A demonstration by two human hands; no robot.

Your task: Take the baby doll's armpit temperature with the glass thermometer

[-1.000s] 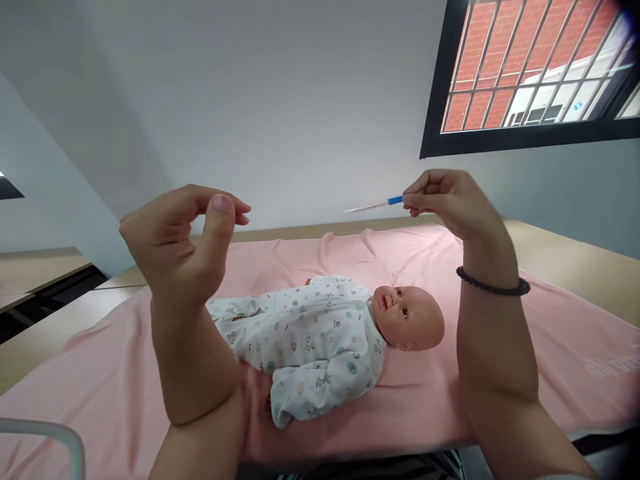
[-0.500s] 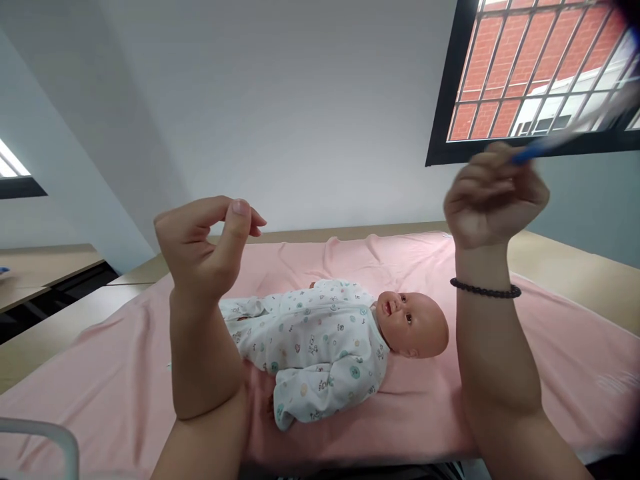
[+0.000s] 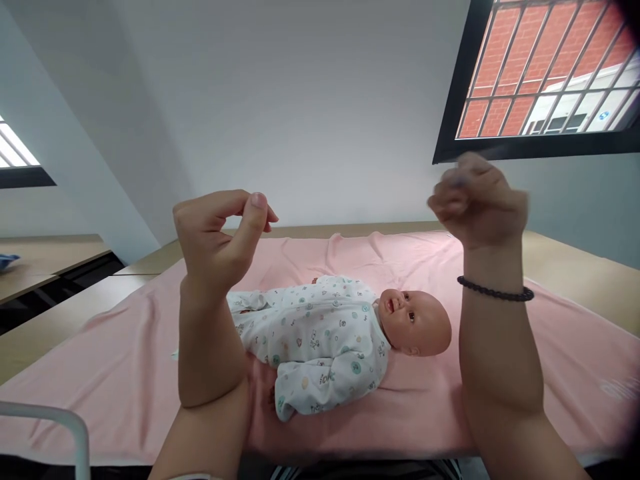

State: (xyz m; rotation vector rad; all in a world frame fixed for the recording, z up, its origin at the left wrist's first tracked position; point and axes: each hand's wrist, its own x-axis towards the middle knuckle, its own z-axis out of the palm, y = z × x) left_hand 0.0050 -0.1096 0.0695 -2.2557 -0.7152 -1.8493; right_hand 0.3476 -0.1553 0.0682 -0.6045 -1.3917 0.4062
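Observation:
My left hand (image 3: 220, 233) is raised above the doll's legs, its fingers curled and the thumb against them, with nothing visible in the grip. Higher up on the right, my right hand (image 3: 477, 200) is closed in a fist and blurred by motion; a black braided bracelet (image 3: 495, 291) circles that wrist. A faint bluish spot shows at its fingers, where a thin blue-ended stick is gripped; most of the stick is hidden or smeared. Below and between both hands, a baby doll (image 3: 320, 340) in a white patterned sleepsuit lies on its back, head to the right. Neither hand touches it.
A pink sheet (image 3: 125, 373) covers the table under the doll. Wooden tabletop (image 3: 575, 260) shows at the right and back. A pale metal rail (image 3: 55, 413) stands at the lower left. The wall and a barred window (image 3: 540, 80) are behind.
My right hand has swung left and turned over, so the blue-ended stick, which pointed to the upper right, is now barely visible. My left hand keeps its shape; the view has shifted slightly.

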